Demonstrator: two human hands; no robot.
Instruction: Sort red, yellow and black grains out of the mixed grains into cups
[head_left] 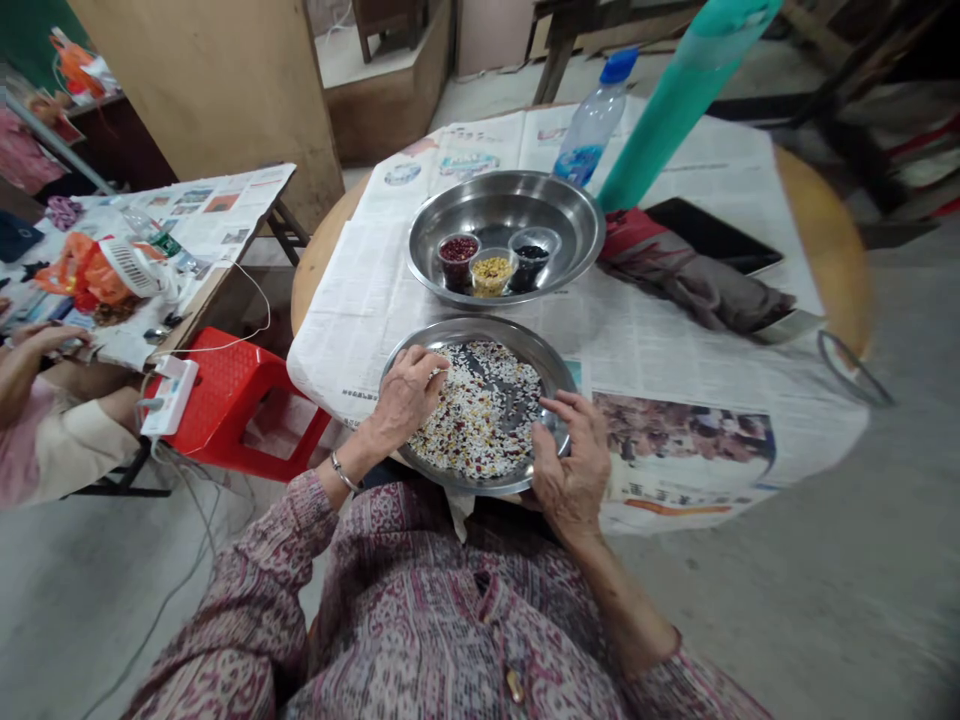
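Note:
A round steel plate [484, 488] lies in front of me on the newspaper, spread with mixed grains [480, 420]: mostly white, with yellow, dark red and black bits among them. My left hand [409, 395] is over the plate's left side, its fingers curled and the fingertips drawn together at the grains. Whatever is between those fingertips is too small to make out. At the right rim rests my right hand [576, 465], thumb and forefinger apart over the plate's inner edge. Behind stands a larger steel basin [551, 205] holding cups of red beans [458, 255], yellow grains [492, 274] and black beans [530, 258].
Beyond the basin stand a plastic bottle [592, 125] and a tall green container [682, 100]. A grey and red cloth bundle [697, 275] and a dark tablet [712, 235] lie right. A red stool [240, 400], power strip [171, 395] and another person's hand [45, 345] are left.

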